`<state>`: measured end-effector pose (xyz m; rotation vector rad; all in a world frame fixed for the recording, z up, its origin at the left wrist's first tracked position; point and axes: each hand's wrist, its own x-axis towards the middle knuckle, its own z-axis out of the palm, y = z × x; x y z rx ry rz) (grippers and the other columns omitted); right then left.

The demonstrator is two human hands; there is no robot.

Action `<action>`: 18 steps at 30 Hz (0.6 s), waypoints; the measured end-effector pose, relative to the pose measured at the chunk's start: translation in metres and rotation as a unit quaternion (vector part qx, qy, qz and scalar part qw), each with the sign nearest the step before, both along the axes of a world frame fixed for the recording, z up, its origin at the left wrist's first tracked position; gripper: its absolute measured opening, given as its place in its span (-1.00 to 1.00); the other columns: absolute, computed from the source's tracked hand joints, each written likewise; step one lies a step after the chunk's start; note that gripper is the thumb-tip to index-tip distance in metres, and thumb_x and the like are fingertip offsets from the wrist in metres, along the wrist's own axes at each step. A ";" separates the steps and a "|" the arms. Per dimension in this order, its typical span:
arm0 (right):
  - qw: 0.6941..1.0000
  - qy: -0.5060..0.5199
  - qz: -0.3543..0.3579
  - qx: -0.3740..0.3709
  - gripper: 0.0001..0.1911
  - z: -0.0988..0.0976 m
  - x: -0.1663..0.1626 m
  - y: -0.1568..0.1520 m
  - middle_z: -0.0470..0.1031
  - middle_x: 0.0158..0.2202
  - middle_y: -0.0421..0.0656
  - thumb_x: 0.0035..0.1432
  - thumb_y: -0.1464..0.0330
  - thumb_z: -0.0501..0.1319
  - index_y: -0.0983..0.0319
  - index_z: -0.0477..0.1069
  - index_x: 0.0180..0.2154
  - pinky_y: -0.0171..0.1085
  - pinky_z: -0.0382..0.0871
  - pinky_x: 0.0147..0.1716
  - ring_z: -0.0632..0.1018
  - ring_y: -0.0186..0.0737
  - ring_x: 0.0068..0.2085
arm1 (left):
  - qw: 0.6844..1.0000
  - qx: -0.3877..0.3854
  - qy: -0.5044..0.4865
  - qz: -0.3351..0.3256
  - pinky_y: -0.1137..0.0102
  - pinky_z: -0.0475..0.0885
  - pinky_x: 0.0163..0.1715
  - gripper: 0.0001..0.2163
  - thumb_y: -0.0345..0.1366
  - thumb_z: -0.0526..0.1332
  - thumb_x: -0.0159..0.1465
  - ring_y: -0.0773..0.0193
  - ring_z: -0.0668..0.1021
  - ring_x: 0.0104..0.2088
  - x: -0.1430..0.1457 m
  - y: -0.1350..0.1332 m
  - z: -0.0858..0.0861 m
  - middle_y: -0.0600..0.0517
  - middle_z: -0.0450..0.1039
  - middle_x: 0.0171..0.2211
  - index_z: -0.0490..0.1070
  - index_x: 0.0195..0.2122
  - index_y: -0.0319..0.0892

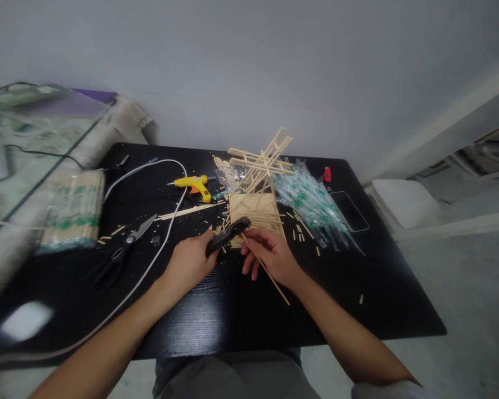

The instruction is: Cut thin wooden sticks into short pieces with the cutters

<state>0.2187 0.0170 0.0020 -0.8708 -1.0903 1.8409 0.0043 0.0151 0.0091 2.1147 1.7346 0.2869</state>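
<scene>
My left hand (pixel 192 258) is closed around a pair of black pliers (pixel 229 233), whose head points up and right. Between the thumb and fingers of my right hand (pixel 275 256) is a thin wooden stick (pixel 278 288). Its upper end lies close to the pliers' head; whether they touch I cannot tell. The other end slants down to the right over the table. Just beyond my hands lies a flat wooden panel made of sticks (pixel 251 202), with loose sticks on it. A windmill-like stick structure (pixel 265 160) stands behind the panel.
On the black table (pixel 249 327) are a yellow glue gun (pixel 195 185), scissors (pixel 128 241), a white cable (pixel 158 252), a bagged bundle of sticks (pixel 72 208), plastic packaging (pixel 307 199), a phone (pixel 350 210) and a red object (pixel 327 174). Short stick offcuts (pixel 299 233) are scattered around.
</scene>
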 end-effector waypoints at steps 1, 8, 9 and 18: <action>1.000 -0.001 -0.002 0.002 -0.67 0.000 0.000 0.000 0.49 -0.39 -0.27 0.22 0.17 0.33 0.23 0.38 -0.11 -0.42 0.45 -0.74 0.63 -0.28 -0.56 | 0.999 -0.011 -0.030 0.002 0.36 0.34 -0.36 -0.86 -0.28 0.12 0.34 0.11 0.63 -0.35 0.000 0.001 0.000 -0.06 0.61 -0.35 0.46 -0.21 -0.14; 0.999 -0.010 -0.036 -0.009 -0.65 0.000 0.002 0.004 0.49 -0.40 -0.27 0.18 0.19 0.36 0.24 0.40 -0.09 -0.43 0.43 -0.75 0.61 -0.29 -0.58 | 0.987 -0.055 -0.150 0.035 0.40 0.30 -0.42 -0.57 0.05 0.10 0.36 0.24 0.51 -0.48 -0.003 0.006 0.003 0.06 0.49 -0.55 0.49 -0.46 -0.15; 0.999 -0.010 -0.040 -0.010 -0.65 0.000 0.002 0.005 0.49 -0.41 -0.27 0.17 0.19 0.36 0.24 0.40 -0.10 -0.43 0.42 -0.75 0.61 -0.29 -0.59 | 0.985 -0.055 -0.160 0.040 0.40 0.30 -0.43 -0.56 0.07 0.10 0.35 0.24 0.50 -0.48 -0.004 0.007 0.002 0.07 0.48 -0.55 0.50 -0.47 -0.16; 0.999 -0.011 -0.052 -0.012 -0.65 -0.003 -0.001 0.007 0.49 -0.43 -0.27 0.12 0.17 0.38 0.24 0.44 -0.16 -0.44 0.37 -0.79 0.57 -0.32 -0.62 | 0.918 -0.143 -0.361 0.079 0.43 0.23 -0.58 -0.53 0.17 0.15 0.29 0.34 0.32 -0.67 -0.007 0.011 -0.004 0.17 0.25 -0.72 0.41 -0.47 -0.16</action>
